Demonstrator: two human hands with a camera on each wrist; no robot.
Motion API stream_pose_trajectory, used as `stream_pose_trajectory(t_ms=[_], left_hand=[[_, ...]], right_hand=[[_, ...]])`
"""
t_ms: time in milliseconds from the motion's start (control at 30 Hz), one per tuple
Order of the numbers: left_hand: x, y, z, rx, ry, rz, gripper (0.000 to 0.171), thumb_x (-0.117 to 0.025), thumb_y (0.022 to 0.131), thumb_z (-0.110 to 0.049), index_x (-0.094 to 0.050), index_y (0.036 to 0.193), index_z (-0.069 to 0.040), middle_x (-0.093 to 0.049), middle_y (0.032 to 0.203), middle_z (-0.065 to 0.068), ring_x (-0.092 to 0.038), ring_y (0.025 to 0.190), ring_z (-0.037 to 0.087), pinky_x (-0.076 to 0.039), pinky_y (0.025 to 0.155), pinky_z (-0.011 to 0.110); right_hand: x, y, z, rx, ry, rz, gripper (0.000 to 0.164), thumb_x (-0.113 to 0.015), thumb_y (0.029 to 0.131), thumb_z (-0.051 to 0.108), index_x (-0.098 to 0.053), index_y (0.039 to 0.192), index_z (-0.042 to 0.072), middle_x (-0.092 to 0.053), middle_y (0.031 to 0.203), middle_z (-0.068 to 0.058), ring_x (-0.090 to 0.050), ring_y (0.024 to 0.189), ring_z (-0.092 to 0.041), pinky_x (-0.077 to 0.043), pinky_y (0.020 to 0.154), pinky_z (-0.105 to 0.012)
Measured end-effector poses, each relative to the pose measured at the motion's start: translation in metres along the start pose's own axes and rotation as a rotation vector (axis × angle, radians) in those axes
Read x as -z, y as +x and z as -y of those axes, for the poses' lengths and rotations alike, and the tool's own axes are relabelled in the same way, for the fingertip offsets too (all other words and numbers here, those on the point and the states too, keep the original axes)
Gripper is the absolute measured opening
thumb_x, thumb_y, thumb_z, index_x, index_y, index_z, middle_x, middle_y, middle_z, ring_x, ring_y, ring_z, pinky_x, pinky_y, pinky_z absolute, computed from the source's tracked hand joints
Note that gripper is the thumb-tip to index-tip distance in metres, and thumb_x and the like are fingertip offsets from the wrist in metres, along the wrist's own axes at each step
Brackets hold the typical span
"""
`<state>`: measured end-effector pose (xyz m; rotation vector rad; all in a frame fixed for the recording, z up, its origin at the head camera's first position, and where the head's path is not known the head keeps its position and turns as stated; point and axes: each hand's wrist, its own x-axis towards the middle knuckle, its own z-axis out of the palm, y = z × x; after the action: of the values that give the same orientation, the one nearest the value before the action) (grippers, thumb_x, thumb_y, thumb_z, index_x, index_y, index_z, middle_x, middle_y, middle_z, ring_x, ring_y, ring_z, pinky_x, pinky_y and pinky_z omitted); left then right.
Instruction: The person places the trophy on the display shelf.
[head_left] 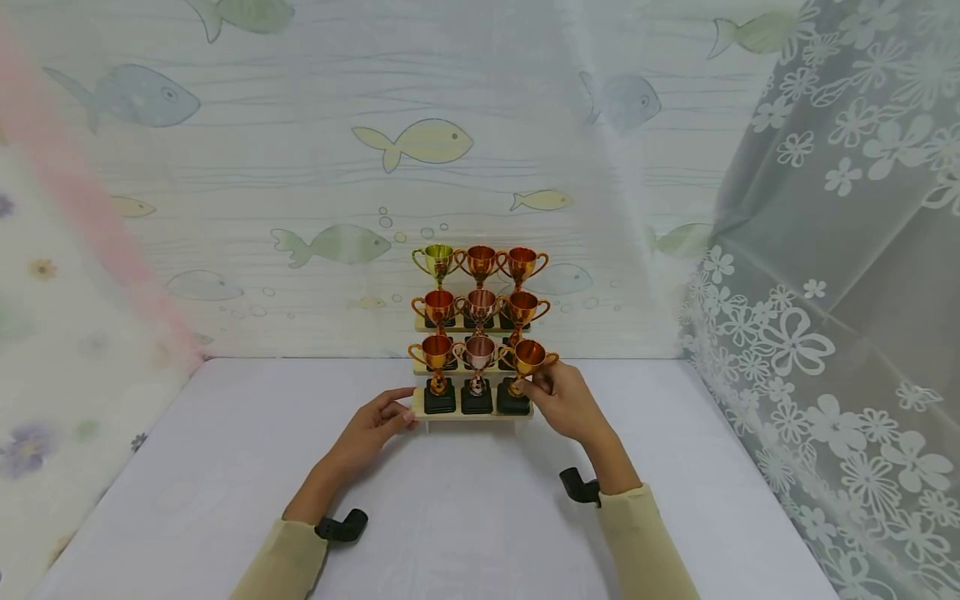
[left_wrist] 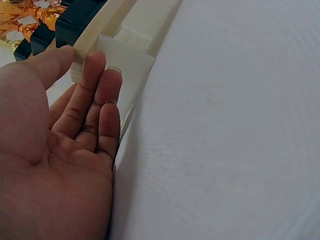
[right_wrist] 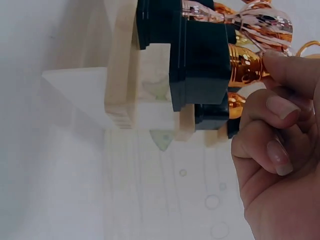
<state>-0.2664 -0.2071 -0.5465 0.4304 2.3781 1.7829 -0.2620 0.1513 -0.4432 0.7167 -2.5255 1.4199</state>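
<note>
A stepped wooden stand [head_left: 472,416] bears several small trophies with black bases. My left hand [head_left: 378,423] holds the left end of its lowest shelf, thumb and fingers at the board's corner [left_wrist: 79,67]. At the right end of that shelf, my right hand [head_left: 566,402] pinches the stem of an orange-gold trophy [head_left: 529,358] between thumb and forefinger. This trophy leans slightly right. In the right wrist view, a gap shows between its black base [right_wrist: 205,62] and the shelf [right_wrist: 120,95]. Beside it stand a rose-gold trophy [head_left: 479,354] and another orange-gold trophy [head_left: 437,353].
Two higher shelves carry more trophies, among them a yellow-gold trophy [head_left: 435,260] at the top left. The stand sits near the back of a white-covered table [head_left: 465,508]. Fish-print cloth [head_left: 300,183] hangs behind, and sheer flowered cloth [head_left: 847,333] hangs at the right.
</note>
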Motion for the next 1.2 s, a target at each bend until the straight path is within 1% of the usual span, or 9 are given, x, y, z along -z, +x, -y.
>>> stream_pose_trajectory(t_ms=[167, 267, 400, 567, 733, 867, 1100, 1200], left_hand=[[0.000, -0.001, -0.001, 0.001, -0.001, -0.001, 0.053, -0.064, 0.108, -0.027, -0.048, 0.157, -0.015, -0.074, 0.115, 0.011, -0.070, 0.110, 0.021, -0.050, 0.095, 0.020], [0.000, -0.001, -0.002, 0.002, 0.001, -0.002, 0.053, -0.064, 0.108, -0.027, -0.048, 0.157, -0.015, -0.074, 0.115, 0.011, -0.070, 0.110, 0.021, -0.050, 0.095, 0.021], [0.000, 0.001, -0.002, -0.001, 0.000, 0.001, 0.052, -0.063, 0.109, -0.027, -0.048, 0.157, -0.016, -0.074, 0.116, 0.011, -0.070, 0.111, 0.021, -0.051, 0.096, 0.022], [0.000, 0.002, -0.001, -0.005, -0.009, 0.004, 0.052, -0.064, 0.109, -0.028, -0.048, 0.157, -0.016, -0.074, 0.116, 0.011, -0.071, 0.111, 0.021, -0.051, 0.095, 0.022], [0.000, 0.001, -0.002, -0.009, -0.013, 0.003, 0.052, -0.064, 0.108, -0.028, -0.049, 0.156, -0.016, -0.074, 0.115, 0.011, -0.071, 0.110, 0.021, -0.052, 0.096, 0.024], [-0.001, -0.001, -0.005, -0.010, -0.022, 0.000, 0.051, -0.064, 0.109, -0.026, -0.049, 0.156, -0.014, -0.073, 0.114, 0.012, -0.071, 0.109, 0.024, -0.053, 0.096, 0.027], [-0.001, 0.000, -0.004, -0.001, -0.027, -0.003, 0.050, -0.064, 0.109, -0.025, -0.049, 0.156, -0.015, -0.073, 0.115, 0.013, -0.071, 0.110, 0.025, -0.054, 0.096, 0.028], [-0.001, -0.001, -0.004, -0.004, -0.020, 0.000, 0.051, -0.064, 0.109, -0.025, -0.049, 0.156, -0.013, -0.073, 0.115, 0.013, -0.071, 0.110, 0.025, -0.053, 0.096, 0.028]], right_hand=[[-0.003, 0.001, -0.006, 0.000, -0.022, -0.061, 0.032, -0.071, 0.101, 0.007, -0.050, 0.076, 0.009, -0.038, 0.063, 0.004, -0.034, 0.055, -0.007, -0.033, 0.055, -0.028], [-0.005, 0.002, -0.009, -0.008, -0.031, -0.079, 0.030, -0.072, 0.100, 0.007, -0.052, 0.078, 0.009, -0.038, 0.063, 0.005, -0.035, 0.056, -0.008, -0.033, 0.055, -0.028], [-0.009, 0.003, -0.011, -0.020, -0.047, -0.090, 0.025, -0.072, 0.100, 0.006, -0.054, 0.083, 0.009, -0.039, 0.065, 0.004, -0.037, 0.058, -0.010, -0.034, 0.057, -0.028], [-0.013, 0.004, -0.012, -0.023, -0.056, -0.115, 0.024, -0.072, 0.099, 0.005, -0.054, 0.084, 0.010, -0.039, 0.066, 0.004, -0.037, 0.059, -0.011, -0.033, 0.058, -0.027], [-0.016, 0.004, -0.014, -0.053, -0.059, -0.126, 0.032, -0.073, 0.100, 0.007, -0.049, 0.079, 0.011, -0.038, 0.065, 0.003, -0.036, 0.057, -0.011, -0.032, 0.056, -0.027], [-0.018, 0.004, -0.014, -0.071, -0.064, -0.122, 0.037, -0.074, 0.100, 0.009, -0.046, 0.077, 0.011, -0.037, 0.065, 0.003, -0.035, 0.056, -0.010, -0.031, 0.055, -0.027], [-0.020, 0.005, -0.015, -0.070, -0.076, -0.132, 0.035, -0.075, 0.099, 0.010, -0.048, 0.077, 0.011, -0.038, 0.064, 0.003, -0.035, 0.055, -0.009, -0.031, 0.054, -0.027], [-0.020, 0.006, -0.016, -0.075, -0.080, -0.138, 0.029, -0.075, 0.099, 0.010, -0.053, 0.081, 0.010, -0.039, 0.064, 0.003, -0.036, 0.055, -0.010, -0.032, 0.054, -0.027]])
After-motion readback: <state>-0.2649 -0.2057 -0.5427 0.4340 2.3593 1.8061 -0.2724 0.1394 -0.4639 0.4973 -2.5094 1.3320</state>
